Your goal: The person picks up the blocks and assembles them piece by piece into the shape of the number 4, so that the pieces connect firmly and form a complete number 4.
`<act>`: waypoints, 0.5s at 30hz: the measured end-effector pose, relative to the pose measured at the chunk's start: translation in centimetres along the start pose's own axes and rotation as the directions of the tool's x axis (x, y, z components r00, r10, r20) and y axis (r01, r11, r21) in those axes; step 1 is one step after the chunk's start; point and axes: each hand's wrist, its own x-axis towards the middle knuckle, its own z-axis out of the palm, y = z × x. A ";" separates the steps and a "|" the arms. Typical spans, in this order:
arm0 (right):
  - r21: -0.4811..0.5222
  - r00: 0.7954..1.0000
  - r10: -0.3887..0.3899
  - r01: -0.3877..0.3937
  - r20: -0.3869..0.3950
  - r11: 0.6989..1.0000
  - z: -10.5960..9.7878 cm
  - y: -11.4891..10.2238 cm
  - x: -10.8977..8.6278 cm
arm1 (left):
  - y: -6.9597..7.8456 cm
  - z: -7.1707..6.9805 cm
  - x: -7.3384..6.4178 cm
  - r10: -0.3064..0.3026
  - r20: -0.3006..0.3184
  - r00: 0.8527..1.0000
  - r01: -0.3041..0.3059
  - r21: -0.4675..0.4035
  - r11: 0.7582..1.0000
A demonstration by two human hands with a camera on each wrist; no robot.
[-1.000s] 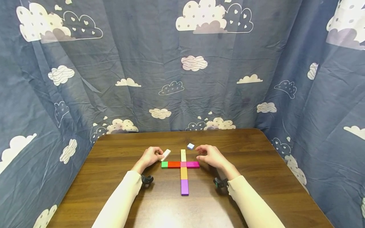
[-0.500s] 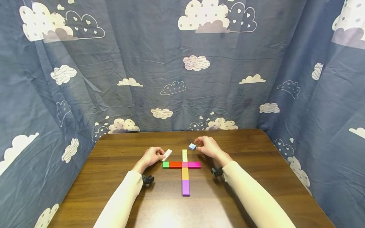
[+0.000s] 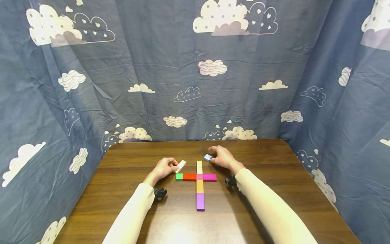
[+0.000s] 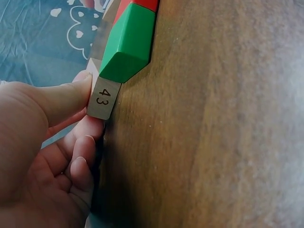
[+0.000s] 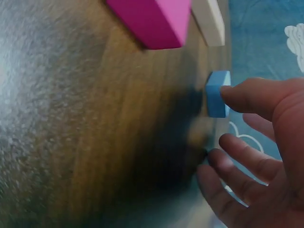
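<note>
In the left wrist view my left hand (image 4: 52,123) pinches a pale wooden block (image 4: 103,97), marked 43 on its end, between thumb and fingers. That block lies slanted just behind the green block (image 3: 179,177), its near end close against it. My right hand (image 3: 223,157) is over a small blue block (image 3: 208,157) near the back of the table. In the right wrist view the thumb overlaps the blue block's side, while the other fingers are spread loosely apart from it.
A cross of blocks lies mid-table: red (image 3: 189,177), pink (image 3: 199,177) and magenta (image 3: 210,177) across, with pale yellow (image 3: 199,166), orange (image 3: 199,186) and purple (image 3: 200,202) along its upright. Beyond the wooden table (image 3: 128,206) hangs a cloud-patterned curtain (image 3: 158,61).
My right hand has moved back and left from beside the cross to the blue block, its thumb now overlapping it. My left hand stays on the pale wooden block.
</note>
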 end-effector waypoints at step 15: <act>-0.038 0.997 0.064 -0.066 -0.042 0.997 1.8 0.5 0.5 | -0.4 -0.1 0.1 -0.001 0.006 1.000 0.001 0.009 1.000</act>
